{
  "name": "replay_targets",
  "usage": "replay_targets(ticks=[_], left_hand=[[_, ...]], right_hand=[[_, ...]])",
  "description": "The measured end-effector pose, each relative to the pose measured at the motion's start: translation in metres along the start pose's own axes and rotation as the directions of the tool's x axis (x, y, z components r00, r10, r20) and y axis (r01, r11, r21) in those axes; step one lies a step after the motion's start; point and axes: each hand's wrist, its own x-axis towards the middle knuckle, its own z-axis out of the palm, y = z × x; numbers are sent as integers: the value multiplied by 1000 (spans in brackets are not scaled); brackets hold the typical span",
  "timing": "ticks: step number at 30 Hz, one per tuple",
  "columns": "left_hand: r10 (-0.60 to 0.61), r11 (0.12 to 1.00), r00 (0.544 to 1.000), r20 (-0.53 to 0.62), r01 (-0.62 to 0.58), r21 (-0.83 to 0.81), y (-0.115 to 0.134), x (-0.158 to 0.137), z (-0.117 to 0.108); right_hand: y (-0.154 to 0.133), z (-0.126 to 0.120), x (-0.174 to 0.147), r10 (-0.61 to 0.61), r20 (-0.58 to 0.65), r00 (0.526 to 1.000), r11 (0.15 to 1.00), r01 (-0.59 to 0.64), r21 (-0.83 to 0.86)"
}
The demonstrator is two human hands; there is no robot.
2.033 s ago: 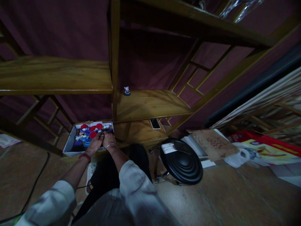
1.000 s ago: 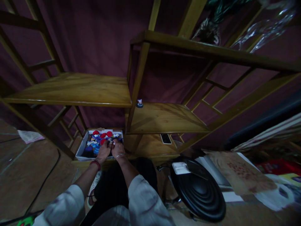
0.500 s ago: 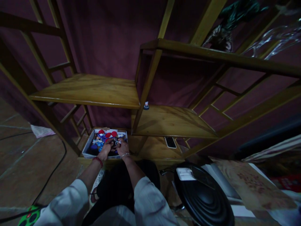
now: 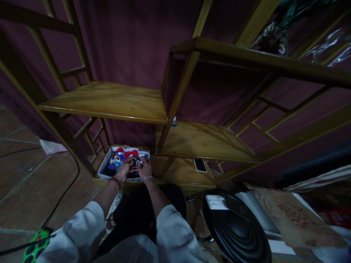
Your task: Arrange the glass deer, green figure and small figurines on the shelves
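A white cardboard box on the low shelf holds several small colourful figurines, mostly blue, red and white. Over its front part, my left hand and my right hand meet with fingers closed around a small dark-and-white figurine. Its details are too small and dim to make out. My left wrist carries a red bead bracelet, my right a silver bangle.
A wooden display shelf rises around the box. One small figurine stands on the middle shelf. A phone lies on the low board. Right of my knees is a black stool-like seat; a cable crosses the floor at left.
The view has shifted slightly, moving the shelves a little to the right. Both hands stay together at the box, with the dark-and-white figurine turned slightly between their fingers.
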Motion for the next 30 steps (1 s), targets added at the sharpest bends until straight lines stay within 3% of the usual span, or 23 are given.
replay_targets(ticks=[7,17,30], left_hand=[[16,1000,999,28,-16,0,0,-2,-2],[-12,983,997,80,26,-179,2,-3,-5],[22,970,987,156,17,-244,8,-12,-4]], right_hand=[[-3,-4,-2,-22,28,999,1000,23,-11],[-1,-5,-3,-2,3,1000,1000,2,30],[-6,-14,-9,31,-43,999,981,-22,194]])
